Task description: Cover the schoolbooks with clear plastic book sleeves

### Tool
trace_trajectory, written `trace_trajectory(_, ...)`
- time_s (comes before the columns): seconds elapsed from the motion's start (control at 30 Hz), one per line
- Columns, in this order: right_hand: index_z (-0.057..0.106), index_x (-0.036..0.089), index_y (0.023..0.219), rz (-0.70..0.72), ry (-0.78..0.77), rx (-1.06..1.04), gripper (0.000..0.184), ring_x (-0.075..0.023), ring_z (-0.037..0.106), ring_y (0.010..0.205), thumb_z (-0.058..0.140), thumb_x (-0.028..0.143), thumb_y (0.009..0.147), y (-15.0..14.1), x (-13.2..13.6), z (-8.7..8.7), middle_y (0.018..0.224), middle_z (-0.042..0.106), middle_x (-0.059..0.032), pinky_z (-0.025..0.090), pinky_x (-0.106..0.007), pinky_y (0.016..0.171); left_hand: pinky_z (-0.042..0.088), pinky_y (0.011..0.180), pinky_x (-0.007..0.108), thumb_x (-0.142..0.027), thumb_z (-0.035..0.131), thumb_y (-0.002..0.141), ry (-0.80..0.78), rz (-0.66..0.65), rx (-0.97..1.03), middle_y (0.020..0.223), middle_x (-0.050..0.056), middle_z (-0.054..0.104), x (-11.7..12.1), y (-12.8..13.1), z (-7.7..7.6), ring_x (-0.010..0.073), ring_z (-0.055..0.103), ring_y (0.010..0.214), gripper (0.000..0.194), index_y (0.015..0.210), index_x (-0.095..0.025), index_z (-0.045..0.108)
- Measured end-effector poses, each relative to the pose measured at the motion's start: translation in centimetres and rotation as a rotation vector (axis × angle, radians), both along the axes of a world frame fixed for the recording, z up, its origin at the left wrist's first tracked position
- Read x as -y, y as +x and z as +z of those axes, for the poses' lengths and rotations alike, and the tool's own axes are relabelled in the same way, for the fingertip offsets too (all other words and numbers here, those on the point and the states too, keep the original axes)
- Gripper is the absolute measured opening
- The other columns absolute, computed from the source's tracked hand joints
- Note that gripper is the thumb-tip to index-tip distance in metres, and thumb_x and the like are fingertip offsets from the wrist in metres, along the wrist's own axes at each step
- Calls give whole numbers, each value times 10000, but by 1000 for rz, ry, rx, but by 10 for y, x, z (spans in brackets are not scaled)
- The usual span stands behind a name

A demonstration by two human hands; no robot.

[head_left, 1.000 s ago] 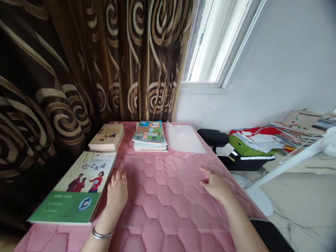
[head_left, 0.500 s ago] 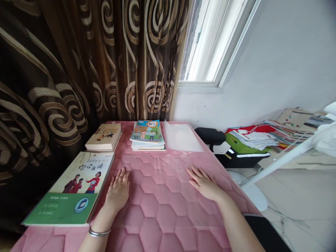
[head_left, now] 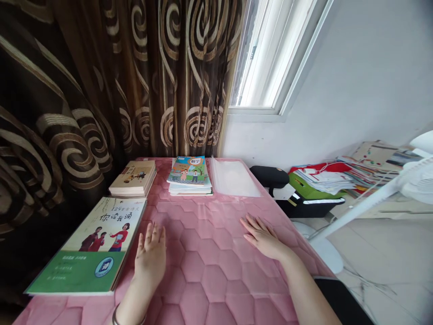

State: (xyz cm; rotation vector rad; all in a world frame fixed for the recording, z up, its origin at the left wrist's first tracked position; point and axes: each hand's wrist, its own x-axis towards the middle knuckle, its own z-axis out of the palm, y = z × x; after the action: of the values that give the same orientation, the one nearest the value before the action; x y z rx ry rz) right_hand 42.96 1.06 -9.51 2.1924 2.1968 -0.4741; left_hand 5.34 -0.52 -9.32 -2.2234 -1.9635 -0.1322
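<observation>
My left hand is at the left of the pink padded table cover, fingers extended and holding nothing; whether it touches the cover I cannot tell. Just left of it is a stack of large books, a green and white book on top. My right hand lies flat on the cover at the right, fingers spread. Farther back stand a stack of small beige books and a pile of booklets with a blue-green math textbook on top. Beside that pile lies a stack of clear plastic covers.
Dark curtains hang behind and left of the table, near a window. Off the right edge are a black rounded object, a green and black bin with papers, a white fan and loose cables on the floor.
My left hand has shifted slightly toward me and appears raised, its wrist bracelet now near the bottom edge. My right hand has stayed in place. The view has moved slightly.
</observation>
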Motion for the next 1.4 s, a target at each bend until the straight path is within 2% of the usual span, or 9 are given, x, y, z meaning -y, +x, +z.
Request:
trace_trajectory(0.33,261,331,1489,-4,-13,6,569,-307,91,1454,345,406,932,-1,0,2,1596,101,18,169,-570,1128,208,1158,497,-368,371,930,-151,-70,137,1547,95,261,-12,15,3,257,234,1432,564,1460,-176,342)
trace_trajectory(0.5,511,288,1346,-89,134,-7,469,-325,314,1381,478,319,880,-16,-5,19,1499,387,-58,282,-551,1085,192,1162,498,-367,359,927,-136,-51,122,1543,97,267,-14,16,3,260,256,1425,567,1455,-161,352)
trace_trajectory(0.6,622,197,1169,-191,300,-262,326,-302,517,1215,477,251,883,-44,-26,41,1250,610,-123,410,-480,1005,212,1153,511,-343,374,916,-117,-37,113,1534,104,283,-13,21,3,270,283,1414,559,1444,-159,373)
trace_trajectory(0.7,628,202,1020,-346,209,-902,172,-205,669,934,539,253,883,-80,-65,63,1079,683,-71,526,-326,850,205,1157,512,-332,372,916,-124,-19,97,1539,96,262,-12,24,5,268,271,1418,561,1448,-156,361)
trace_trajectory(0.77,599,186,996,-400,147,-999,172,-164,685,709,494,304,929,-102,-95,72,949,705,-64,563,-273,655,201,1162,508,-330,372,918,-141,-15,94,1543,89,247,-11,25,6,263,261,1422,562,1452,-158,351)
trace_trajectory(0.87,563,136,1010,-504,91,-1068,214,-119,655,603,467,321,961,-127,-139,76,871,700,-89,556,-227,587,199,1165,503,-328,375,916,-150,-14,102,1542,84,242,-11,25,7,261,253,1424,562,1453,-163,348)
trace_trajectory(1.07,562,115,1122,-683,8,-1079,326,-133,650,745,512,387,950,-154,-189,65,968,658,-81,562,-280,657,226,1155,514,-320,388,910,-109,-26,130,1531,91,262,-10,24,5,271,273,1415,557,1445,-170,361)
trace_trajectory(1.2,555,172,1203,-723,-15,-1031,341,-204,607,997,575,357,917,-162,-205,55,1196,584,-78,529,-412,837,235,1152,518,-316,389,908,-105,-25,140,1530,87,260,-10,24,4,275,279,1412,556,1444,-171,361)
trace_trajectory(1.4,550,163,1211,-690,1,-993,357,-214,601,1020,583,353,912,-161,-212,58,1212,577,-89,522,-419,855,218,1158,515,-327,374,911,-133,-16,138,1534,78,236,-10,25,7,270,263,1418,566,1453,-169,333)
